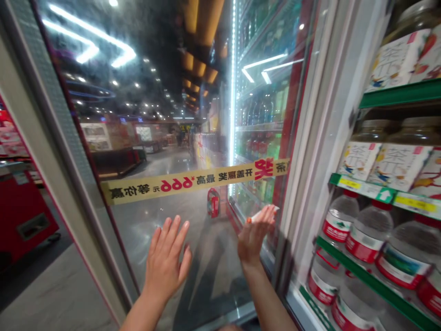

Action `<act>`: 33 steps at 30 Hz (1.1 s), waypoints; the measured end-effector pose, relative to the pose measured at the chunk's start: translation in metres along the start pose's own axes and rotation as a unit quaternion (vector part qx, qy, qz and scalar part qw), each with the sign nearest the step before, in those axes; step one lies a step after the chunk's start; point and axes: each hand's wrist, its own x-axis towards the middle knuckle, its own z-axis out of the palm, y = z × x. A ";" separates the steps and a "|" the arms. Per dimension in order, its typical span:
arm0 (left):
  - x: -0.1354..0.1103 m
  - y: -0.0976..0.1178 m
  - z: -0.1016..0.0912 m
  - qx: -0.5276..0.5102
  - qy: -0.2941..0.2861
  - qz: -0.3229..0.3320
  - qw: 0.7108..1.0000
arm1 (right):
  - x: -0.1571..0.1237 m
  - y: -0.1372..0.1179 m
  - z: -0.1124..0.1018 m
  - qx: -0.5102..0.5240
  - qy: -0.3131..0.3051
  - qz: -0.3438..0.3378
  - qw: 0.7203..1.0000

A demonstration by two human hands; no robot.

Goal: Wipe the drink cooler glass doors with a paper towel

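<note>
My left hand (166,258) lies flat with fingers spread against the inside of an open glass fridge door (155,115). My right hand (254,235) is raised against the same glass near its hinge side, fingers curled round a small white and orange thing I cannot name (259,216). A yellow sticker strip with red and black characters (193,182) runs across the glass just above both hands. Through the door I see a shop floor and another lit drinks fridge.
On the right, open fridge shelves (375,282) with green edges hold water bottles with red labels (365,239) and tea bottles with white labels (396,165) above. The grey door frame (44,151) slants down the left. A red cabinet (24,216) stands at far left.
</note>
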 end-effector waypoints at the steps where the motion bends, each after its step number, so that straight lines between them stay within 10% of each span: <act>1: 0.000 -0.001 -0.003 -0.004 0.003 0.004 1.000 | 0.014 -0.018 0.002 0.000 -0.010 -0.010 1.000; 5: 0.005 0.002 -0.019 -0.058 -0.014 -0.002 0.998 | 0.022 -0.096 0.007 0.009 -0.120 -0.225 0.967; 9: 0.004 -0.008 -0.054 -0.090 -0.036 -0.004 0.995 | 0.003 -0.098 -0.006 0.062 -0.189 -0.385 0.901; 13: -0.008 -0.032 -0.099 -0.031 -0.030 0.029 0.999 | 0.048 -0.063 -0.008 0.040 -0.130 -0.247 0.959; 17: -0.005 -0.051 -0.117 0.050 0.043 0.009 0.998 | 0.085 -0.111 0.012 0.004 -0.095 -0.151 0.984; 21: 0.012 -0.057 -0.109 0.115 0.081 -0.007 0.990 | 0.031 -0.174 0.016 0.067 -0.180 -0.425 0.884; 25: 0.009 -0.052 -0.099 0.144 0.039 0.022 0.989 | -0.019 -0.143 -0.015 0.112 -0.200 -0.545 0.806; 29: -0.009 -0.038 -0.092 0.138 0.013 -0.001 0.990 | 0.019 -0.089 -0.035 0.072 -0.135 -0.444 0.883; 33: -0.013 -0.022 -0.085 0.099 0.018 -0.049 0.994 | 0.068 -0.113 -0.011 0.024 -0.065 -0.298 0.952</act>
